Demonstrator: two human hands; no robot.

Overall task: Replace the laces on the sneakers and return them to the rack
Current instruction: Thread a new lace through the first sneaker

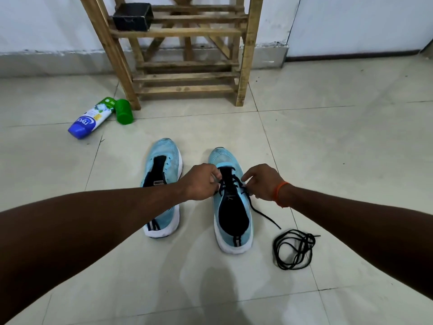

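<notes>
Two light blue sneakers with white soles stand side by side on the tiled floor, toes pointing away from me. The left sneaker [164, 165] has bare eyelets and no lace. The right sneaker [234, 221] carries a black lace [230, 181] threaded through its eyelets. My left hand [202, 182] pinches the lace at the shoe's left eyelet row. My right hand [263, 181] pinches it at the right row, and a free end trails over the floor to the right. A second black lace [294, 248] lies in a loose coil right of that shoe.
A wooden shoe rack [185, 34] stands against the white wall ahead, with a black box [132, 16] on an upper shelf. A white and blue bottle [91, 118] lies on the floor left of the rack, next to a green cap [124, 111].
</notes>
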